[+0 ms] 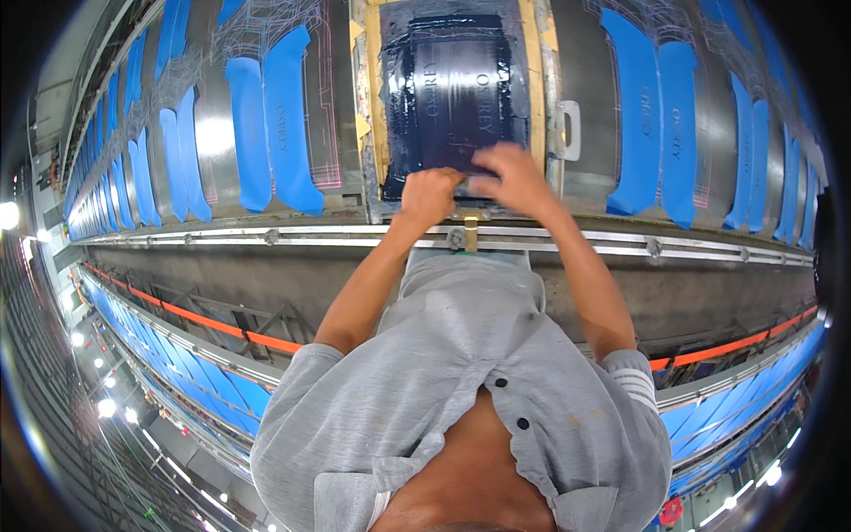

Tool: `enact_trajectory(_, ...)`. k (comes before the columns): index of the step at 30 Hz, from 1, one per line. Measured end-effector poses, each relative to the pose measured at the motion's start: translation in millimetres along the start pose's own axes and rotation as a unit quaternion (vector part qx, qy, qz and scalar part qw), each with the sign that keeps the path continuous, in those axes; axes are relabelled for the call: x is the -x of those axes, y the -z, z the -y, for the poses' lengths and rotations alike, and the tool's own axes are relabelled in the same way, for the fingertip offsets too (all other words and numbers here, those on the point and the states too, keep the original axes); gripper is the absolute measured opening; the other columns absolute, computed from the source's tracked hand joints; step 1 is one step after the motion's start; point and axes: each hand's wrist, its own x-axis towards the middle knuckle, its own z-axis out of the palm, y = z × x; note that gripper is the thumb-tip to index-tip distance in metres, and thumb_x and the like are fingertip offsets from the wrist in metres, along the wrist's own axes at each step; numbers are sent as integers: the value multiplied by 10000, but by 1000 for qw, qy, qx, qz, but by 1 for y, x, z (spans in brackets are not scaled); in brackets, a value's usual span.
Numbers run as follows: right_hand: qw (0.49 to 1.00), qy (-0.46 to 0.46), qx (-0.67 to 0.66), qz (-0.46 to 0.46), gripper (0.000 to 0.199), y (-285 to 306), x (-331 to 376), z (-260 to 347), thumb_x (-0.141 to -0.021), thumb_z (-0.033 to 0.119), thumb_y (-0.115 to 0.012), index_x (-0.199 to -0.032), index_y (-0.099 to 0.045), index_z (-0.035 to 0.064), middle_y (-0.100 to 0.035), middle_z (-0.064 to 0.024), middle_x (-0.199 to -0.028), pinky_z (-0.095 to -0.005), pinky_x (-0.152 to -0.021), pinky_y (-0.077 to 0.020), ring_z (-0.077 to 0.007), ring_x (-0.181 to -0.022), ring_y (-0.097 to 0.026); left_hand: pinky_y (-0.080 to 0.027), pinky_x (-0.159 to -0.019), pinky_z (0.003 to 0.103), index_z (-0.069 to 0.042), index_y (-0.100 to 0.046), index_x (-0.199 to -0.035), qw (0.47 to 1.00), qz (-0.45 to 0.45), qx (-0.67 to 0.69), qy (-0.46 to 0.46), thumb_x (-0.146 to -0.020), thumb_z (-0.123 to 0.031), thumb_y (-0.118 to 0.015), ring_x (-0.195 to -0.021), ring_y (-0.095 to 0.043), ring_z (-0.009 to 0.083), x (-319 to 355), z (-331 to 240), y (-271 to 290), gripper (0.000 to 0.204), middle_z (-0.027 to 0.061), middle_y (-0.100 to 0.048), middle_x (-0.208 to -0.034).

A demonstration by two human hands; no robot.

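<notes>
The frame (534,66) sits at the top centre of the picture, flat on the grey table (581,66), its yellowish side strips running up toward the upper edge. It works like a shallow tray: inside its rim lies the dark mesh (456,133), with thick, glossy navy ink (396,106) banked along the left, right and far sides. The middle of the mesh is smoother and shinier, with lettering showing through. How deep the ink is, I cannot tell.

The frame's long axis runs up and down the picture, its near end pointing down toward the person's waist. A white handle (572,130) stands just beside its right side, and a brass-coloured bracket (471,232) shows at the near end, over the metal rail (355,235).

The left hand (430,197) is at the near end of the frame, fingers curled in; whether they grip anything is hidden. The right hand (512,182) is just beside it, over the near right part of the frame, blurred, its fingers partly bent; I cannot tell if it holds something.

Paired blue pieces lie on the table at upper left (253,133) and upper right (634,115), their long axes also roughly up and down.
</notes>
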Motion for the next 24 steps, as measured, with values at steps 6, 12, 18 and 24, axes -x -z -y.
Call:
enact_trajectory(6,855,-385,169,-304,459,55,-33,-115,-913,480,-636,-1132,-742,91,-714,-178,-1140,-540,-936,-484,-411,-1086,-656,-589,-785,439,-134,-769,-1086,997,59,-30,27,-707,-16,-639,-912,-728,310,-6,6,2,418,72,-754,-1096)
enact_trajectory(12,861,-320,6,-396,425,68,-28,-122,-877,434,-631,-965,-777,45,-756,-176,-911,-417,-806,-519,-303,-825,-703,-584,-797,436,-117,-756,-1113,999,50,-17,3,-692,-24,-672,-959,-718,303,4,1,8,439,73,-749,-1089)
enact_trajectory(18,884,-272,-66,-374,360,95,-37,-33,-935,296,-653,-750,-689,-11,-559,-68,-592,-361,-608,-428,-134,-593,-509,-581,-783,416,-112,-745,-1076,999,-45,20,-4,-656,-7,-676,-979,-716,267,39,4,25,439,46,-748,-1101)
enact_trajectory(24,887,-160,-84,-425,307,83,-32,-52,-953,243,-653,-838,-706,-37,-604,-50,-650,-378,-602,-425,-136,-631,-498,-586,-816,393,-109,-749,-1108,996,-84,5,-13,-641,7,-662,-1000,-718,261,31,3,15,489,55,-740,-1151)
